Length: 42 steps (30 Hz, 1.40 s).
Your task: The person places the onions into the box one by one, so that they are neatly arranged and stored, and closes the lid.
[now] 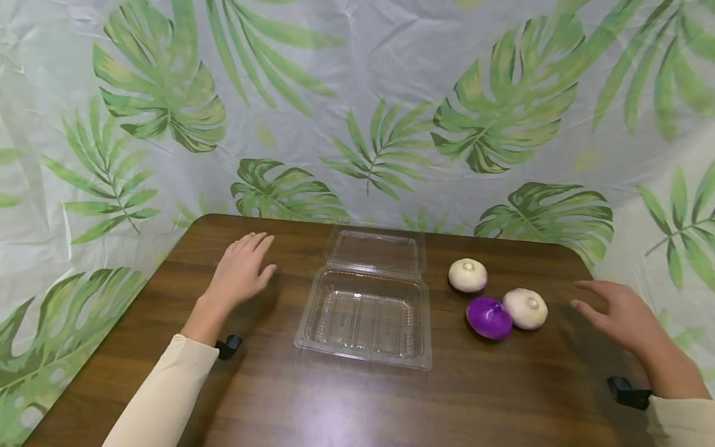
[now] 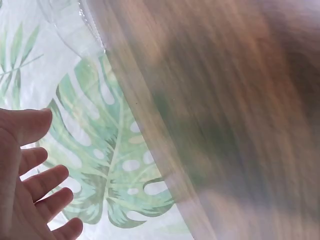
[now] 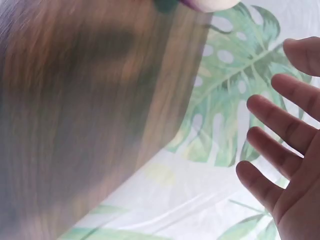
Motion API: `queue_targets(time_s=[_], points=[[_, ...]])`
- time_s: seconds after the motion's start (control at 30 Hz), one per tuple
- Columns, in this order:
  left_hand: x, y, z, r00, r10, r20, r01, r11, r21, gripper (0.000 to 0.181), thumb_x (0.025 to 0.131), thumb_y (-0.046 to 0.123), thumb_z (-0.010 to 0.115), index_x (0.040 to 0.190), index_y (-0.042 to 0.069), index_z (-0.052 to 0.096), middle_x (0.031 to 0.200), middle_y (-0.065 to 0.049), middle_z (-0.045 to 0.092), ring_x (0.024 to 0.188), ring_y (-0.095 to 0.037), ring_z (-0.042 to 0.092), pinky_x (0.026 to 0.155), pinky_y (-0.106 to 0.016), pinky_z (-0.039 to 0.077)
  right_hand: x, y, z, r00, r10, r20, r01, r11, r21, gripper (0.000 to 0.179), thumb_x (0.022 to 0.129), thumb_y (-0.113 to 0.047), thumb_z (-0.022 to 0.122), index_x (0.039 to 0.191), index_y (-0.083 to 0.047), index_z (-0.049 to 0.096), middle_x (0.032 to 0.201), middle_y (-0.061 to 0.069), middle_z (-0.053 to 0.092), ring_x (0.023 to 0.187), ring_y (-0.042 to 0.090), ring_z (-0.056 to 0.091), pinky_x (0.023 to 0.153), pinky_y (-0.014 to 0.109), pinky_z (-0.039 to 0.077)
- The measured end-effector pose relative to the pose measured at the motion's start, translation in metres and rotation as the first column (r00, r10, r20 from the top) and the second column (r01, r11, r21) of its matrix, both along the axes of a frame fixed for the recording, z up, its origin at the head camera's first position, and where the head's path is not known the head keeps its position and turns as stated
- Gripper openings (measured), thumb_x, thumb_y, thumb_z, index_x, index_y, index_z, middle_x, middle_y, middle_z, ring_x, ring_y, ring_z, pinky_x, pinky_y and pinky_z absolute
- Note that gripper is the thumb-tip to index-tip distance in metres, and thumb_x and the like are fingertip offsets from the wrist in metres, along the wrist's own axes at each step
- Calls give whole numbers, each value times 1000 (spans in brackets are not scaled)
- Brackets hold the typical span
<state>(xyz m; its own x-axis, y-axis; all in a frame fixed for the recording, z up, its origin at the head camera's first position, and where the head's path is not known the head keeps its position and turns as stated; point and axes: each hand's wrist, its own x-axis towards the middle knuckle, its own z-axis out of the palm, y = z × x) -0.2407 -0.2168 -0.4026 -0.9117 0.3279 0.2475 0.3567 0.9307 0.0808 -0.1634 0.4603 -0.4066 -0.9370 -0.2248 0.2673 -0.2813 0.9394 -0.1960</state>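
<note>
A clear plastic clamshell box [image 1: 363, 316] lies open on the table, its lid [image 1: 375, 251] folded back toward the far edge. To its right sit three turnips: a white one [image 1: 467, 275] at the back, another white one [image 1: 525, 308], and one showing its purple side [image 1: 489, 318] close against it. Left of the box my left hand [image 1: 240, 270] hovers with relaxed fingers and nothing in its grasp. My right hand [image 1: 625, 313] is held to the right of the turnips, fingers spread and holding nothing in the right wrist view.
The brown wooden table [image 1: 268, 385] has rounded far corners. Behind it hangs a pale cloth [image 1: 391, 62] printed with green leaves. A small black device [image 1: 229, 347] is worn at the left wrist, and another black device [image 1: 630, 392] at the right.
</note>
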Motion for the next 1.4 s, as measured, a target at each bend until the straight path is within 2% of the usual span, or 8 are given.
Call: queue_targets(time_s=[0.43, 0.57, 0.67, 0.77, 0.83, 0.93, 1.2, 1.4], points=[[14, -19, -9, 1000, -27, -10, 27, 997, 68, 55, 96, 23, 61, 144, -1, 47, 146, -23, 51, 134, -43, 47, 104, -61, 43, 11, 11, -1, 998, -43, 40, 39, 996, 86, 43, 91, -24, 69, 117, 9, 63, 113, 38, 63, 101, 55, 57, 79, 61, 45], [16, -18, -10, 997, -35, 73, 22, 985, 171, 48, 97, 22, 58, 139, 1, 53, 143, -21, 54, 130, -42, 52, 101, -59, 46, 13, 13, 1, 996, -53, 65, 49, 996, 69, 39, 92, -24, 68, 114, 9, 64, 114, 38, 62, 103, 55, 55, 79, 61, 45], [16, -15, -12, 965, -80, 250, -22, 924, 381, 45, 100, 25, 55, 140, 3, 53, 141, -21, 56, 129, -41, 53, 102, -58, 46, 15, 12, 4, 990, -81, 116, 81, 997, 6, 38, 95, -26, 65, 115, 6, 63, 119, 37, 60, 106, 55, 53, 78, 62, 44], [15, -11, -14, 897, -197, 396, -99, 782, 615, 46, 103, 27, 51, 141, 1, 50, 141, -22, 56, 127, -40, 55, 101, -54, 49, 18, 8, 7, 974, -117, 196, 135, 987, -82, 42, 99, -30, 59, 122, 5, 60, 127, 37, 54, 112, 56, 49, 79, 64, 44], [15, -8, -14, 860, -264, 437, -147, 693, 706, 46, 104, 28, 48, 142, 1, 49, 142, -23, 56, 127, -39, 56, 100, -47, 52, 20, 6, 9, 961, -138, 240, 171, 977, -124, 45, 100, -33, 56, 127, 4, 56, 132, 37, 51, 115, 55, 46, 80, 64, 45], [16, -3, -12, 841, -319, 436, -167, 615, 771, 47, 105, 30, 47, 142, 1, 49, 142, -23, 55, 124, -37, 59, 96, -38, 55, 23, 5, 11, 955, -147, 256, 189, 971, -147, 49, 101, -34, 55, 131, 5, 54, 134, 36, 50, 114, 53, 45, 82, 63, 46], [18, 9, -14, 826, -353, 440, -169, 589, 790, 46, 104, 20, 49, 144, -1, 45, 144, -29, 51, 125, -42, 57, 99, -47, 53, 24, 4, 9, 950, -138, 282, 184, 972, -145, 50, 100, -34, 56, 131, 5, 54, 132, 35, 53, 112, 53, 47, 81, 60, 50], [18, 18, -24, 818, -402, 412, -127, 572, 810, 49, 101, 14, 54, 146, -2, 42, 147, -30, 46, 125, -46, 55, 94, -36, 56, 23, 7, 8, 952, -132, 277, 179, 972, -151, 48, 100, -33, 56, 130, 5, 55, 131, 35, 53, 110, 53, 48, 77, 58, 53]])
